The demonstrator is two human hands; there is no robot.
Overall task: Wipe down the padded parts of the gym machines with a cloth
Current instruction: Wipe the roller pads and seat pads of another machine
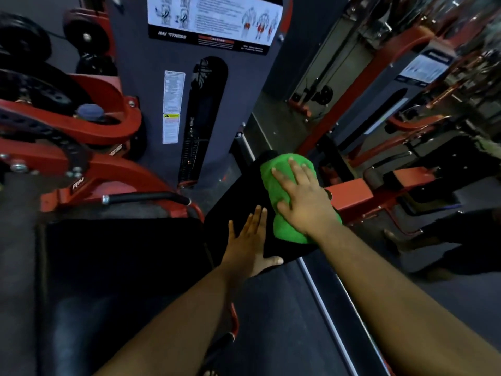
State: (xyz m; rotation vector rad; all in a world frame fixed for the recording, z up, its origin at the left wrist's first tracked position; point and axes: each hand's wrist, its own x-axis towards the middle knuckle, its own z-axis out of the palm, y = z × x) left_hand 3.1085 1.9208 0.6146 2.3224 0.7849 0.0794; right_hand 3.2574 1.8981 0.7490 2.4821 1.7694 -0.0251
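Observation:
A bright green cloth (276, 185) lies spread on a black padded part (238, 196) of a red gym machine, in the middle of the view. My right hand (303, 199) presses flat on the cloth with straight, spread fingers. My left hand (250, 242) rests flat on the same pad just left of the cloth, fingers straight, thumb hooked over the pad's near edge. A larger black seat pad (122, 256) sits lower left.
The red machine frame (89, 131) with a black handle bar (146, 198) stands at left. A grey weight-stack cover (195, 99) with instruction labels rises behind the pad. A mirror (379, 90) at right reflects more red machines. Dark floor lies below.

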